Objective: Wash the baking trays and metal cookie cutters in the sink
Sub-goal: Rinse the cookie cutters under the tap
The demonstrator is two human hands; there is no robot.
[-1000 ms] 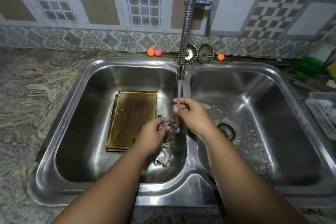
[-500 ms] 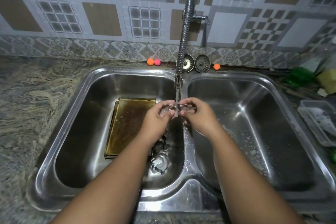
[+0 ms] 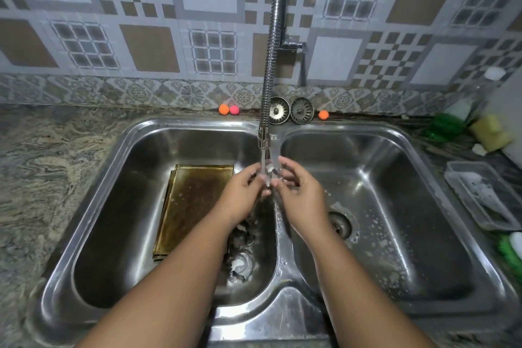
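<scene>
Both hands meet under the running tap (image 3: 265,133) over the divider of the double steel sink (image 3: 118,150). My left hand (image 3: 243,192) and my right hand (image 3: 299,192) pinch a small metal cookie cutter (image 3: 270,174) between their fingertips in the water stream. Stacked brown-stained baking trays (image 3: 192,206) lie flat on the floor of the left basin. More metal cookie cutters (image 3: 240,263) lie in a pile beside the trays, partly hidden by my left forearm.
The right basin (image 3: 409,220) is wet with foam specks around its drain (image 3: 340,224). On the right counter stand a soapy grey tray (image 3: 480,195), a yellow sponge (image 3: 491,133) and a green item (image 3: 446,126). Two strainer plugs (image 3: 291,110) and small coloured balls (image 3: 228,109) rest behind the sink.
Both hands lifted the cookie cutter from low in the left basin up to just beneath the tap's nozzle. The view tilted upward a little.
</scene>
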